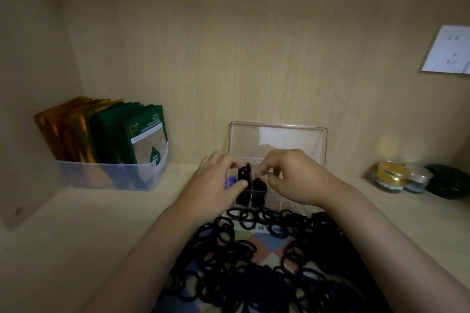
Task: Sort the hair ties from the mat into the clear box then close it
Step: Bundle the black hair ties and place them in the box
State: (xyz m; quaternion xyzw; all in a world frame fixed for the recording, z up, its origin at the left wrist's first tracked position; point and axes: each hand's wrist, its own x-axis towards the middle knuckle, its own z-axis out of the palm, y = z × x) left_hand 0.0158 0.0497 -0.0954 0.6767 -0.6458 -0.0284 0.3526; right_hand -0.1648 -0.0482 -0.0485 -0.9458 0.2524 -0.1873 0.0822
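A clear box stands on the shelf by the back wall, its lid raised upright. Black hair ties fill its near-left compartments. My left hand is over the box's left side and pinches a small bunch of black hair ties between thumb and fingers. My right hand hovers over the box's right side with curled fingers; whether it holds anything is unclear. A big pile of black hair ties covers the checked mat in front of the box.
A translucent bin of gold and green sachets stands at the left. Small jars and a dark green dish sit at the right. A white socket plate is on the back wall. The left side wall is close.
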